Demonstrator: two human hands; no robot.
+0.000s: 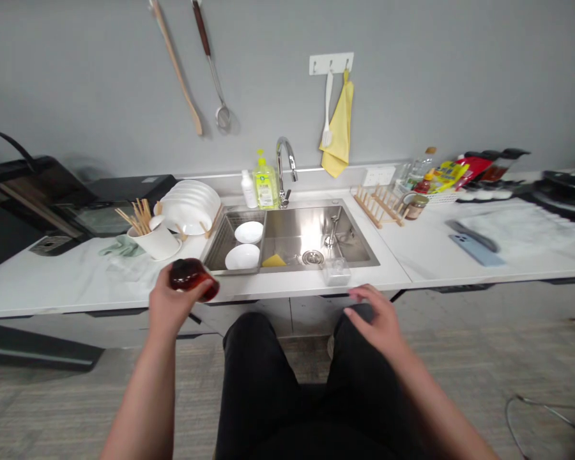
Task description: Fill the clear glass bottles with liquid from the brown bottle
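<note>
Your left hand (169, 299) grips the container (194, 279). Its long side slants from back left to front right; I cannot tell which end is top. It is by the counter's (62, 281) front edge, near the sink's (297, 223) front left corner, dark red and shiny. Your right hand (377, 316) has loosely spread fingers.
</note>
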